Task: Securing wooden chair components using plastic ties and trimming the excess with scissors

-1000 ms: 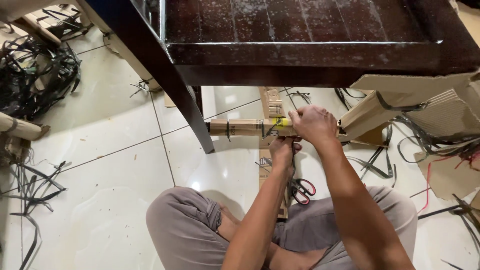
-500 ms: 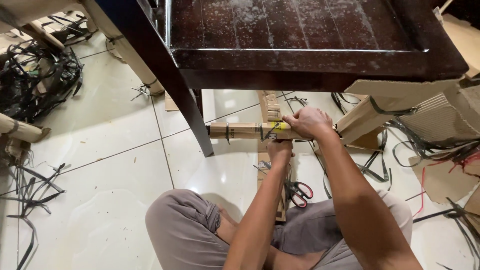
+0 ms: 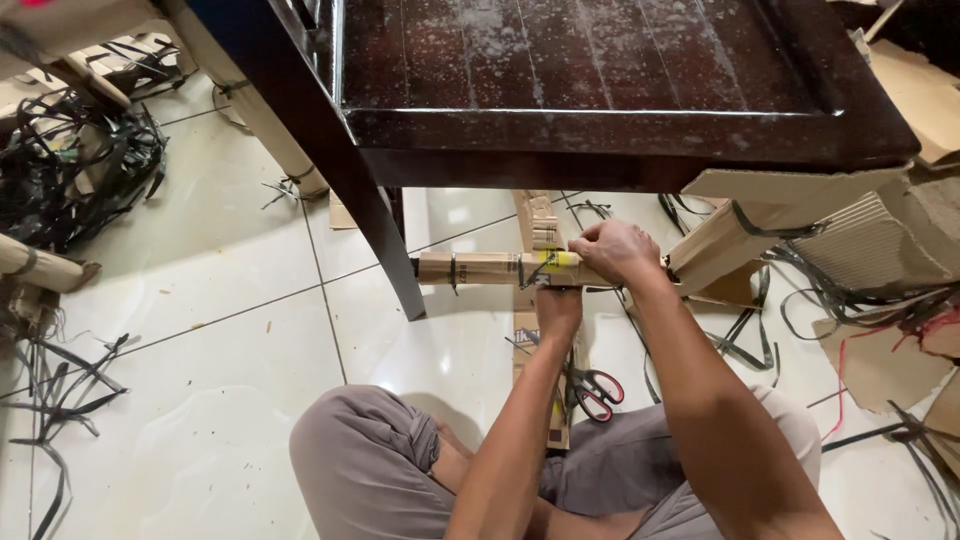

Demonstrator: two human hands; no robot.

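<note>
- The person sits on the glossy white tiled floor (image 3: 200, 300) with knees apart in grey trousers, facing a dark brown wooden furniture piece with a slatted top (image 3: 600, 80).
- A horizontal rail wrapped in brown cardboard (image 3: 480, 268) runs between the dark leg (image 3: 385, 250) and the right side, low under the furniture piece and above the floor.
- The right hand (image 3: 615, 250) is clenched over the top of the wrapped rail, just beside a band of yellow tape (image 3: 556, 260) around it.
- The left hand (image 3: 558, 305) reaches up from below and grips the underside of the same rail, directly beneath the yellow tape; its fingers are mostly hidden.
- A black strap (image 3: 452, 270) circles the cardboard wrap further left, well apart from both hands.
- Red-handled scissors (image 3: 597, 388) lie on the floor between the person's knees, beside a flat strip of cardboard (image 3: 527, 330).
- Loose black plastic strapping (image 3: 70, 170) is heaped on the floor at far left, and more strands lie at the right among folded corrugated cardboard sheets (image 3: 870, 240).
</note>
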